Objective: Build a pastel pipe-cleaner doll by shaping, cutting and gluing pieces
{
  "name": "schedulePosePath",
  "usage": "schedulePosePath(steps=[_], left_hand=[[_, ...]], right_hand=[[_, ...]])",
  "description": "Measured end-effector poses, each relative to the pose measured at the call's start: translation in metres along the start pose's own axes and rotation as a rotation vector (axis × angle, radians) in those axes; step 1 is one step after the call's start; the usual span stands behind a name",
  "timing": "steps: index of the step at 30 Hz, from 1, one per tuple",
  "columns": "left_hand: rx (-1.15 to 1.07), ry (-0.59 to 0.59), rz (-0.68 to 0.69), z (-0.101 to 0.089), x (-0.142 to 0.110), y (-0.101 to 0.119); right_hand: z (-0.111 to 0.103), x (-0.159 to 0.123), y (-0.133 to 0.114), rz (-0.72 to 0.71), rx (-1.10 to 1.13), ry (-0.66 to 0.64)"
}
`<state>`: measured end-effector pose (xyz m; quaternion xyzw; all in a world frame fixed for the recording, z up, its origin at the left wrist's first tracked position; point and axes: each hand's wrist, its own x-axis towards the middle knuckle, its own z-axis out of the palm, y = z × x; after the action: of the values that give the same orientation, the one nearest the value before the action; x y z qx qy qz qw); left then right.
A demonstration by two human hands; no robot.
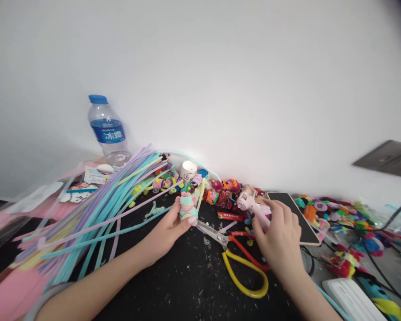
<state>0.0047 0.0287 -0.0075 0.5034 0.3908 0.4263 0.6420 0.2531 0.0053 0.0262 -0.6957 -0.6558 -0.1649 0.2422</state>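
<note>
Between the thumb and fingers of my left hand [172,229] is a small pipe-cleaner figure [188,206], banded in pink, yellow and pale blue, with little round pink bumps on top. My right hand [282,232] is wrapped round the handle of a pale pink hot glue gun [252,206], whose nozzle end faces the figure from the right. A gap separates the two. Scissors [220,237] with one red and one yellow handle lie on the black mat [173,285] between my hands, blades toward the figure.
A bundle of pastel pipe cleaners [120,205] lies at left, near a water bottle [107,129]. Along the wall are a paper cup [189,169] and many colourful fuzzy figures [223,200]. A phone [296,218], cables and a white box-shaped device [350,298] are at right.
</note>
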Motion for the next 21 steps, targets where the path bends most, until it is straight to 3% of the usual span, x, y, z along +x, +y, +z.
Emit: schedulePosePath(steps=[3,7,16,21], left_hand=[[0.001,-0.014,0.006,0.000,-0.001,-0.001],[-0.059,-0.058,0.018,0.000,0.000,-0.003],[-0.071,-0.088,0.036,0.003,0.001,-0.002],[-0.114,-0.127,0.044,0.004,0.000,0.003]], right_hand=[[0.011,0.005,0.012,0.094,-0.145,-0.123],[0.020,0.007,0.024,0.127,-0.085,-0.253],[0.025,0.012,0.041,0.083,0.055,-0.322],[0.025,0.012,0.043,0.111,0.118,-0.282]])
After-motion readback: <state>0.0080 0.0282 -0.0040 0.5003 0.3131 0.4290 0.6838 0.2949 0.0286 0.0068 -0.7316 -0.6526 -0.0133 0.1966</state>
